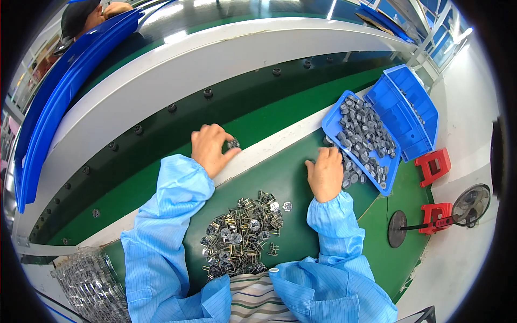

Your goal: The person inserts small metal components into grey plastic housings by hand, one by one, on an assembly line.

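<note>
Over the edge of the green conveyor belt, my left hand [210, 148] pinches a small dark round part [232, 144] between thumb and fingers. My right hand [326, 175] reaches to the spilled grey round caps [353, 173] beside the blue bin [332, 121]; its thumb stands apart from the fingers, and the fingertips are close to the caps. Between my forearms on the green work surface lies a heap of small parts with metal pins [242, 237], some with clear discs. The blue bin is tipped, and many more grey caps fill it.
Dark round parts [208, 92] sit spaced along the conveyor. A second blue bin [404, 107] stands behind the first. Stacked clear trays [89, 280] are at lower left. To the right are red stools [432, 166] and a fan [471, 204]. Another person [81, 19] is at far left.
</note>
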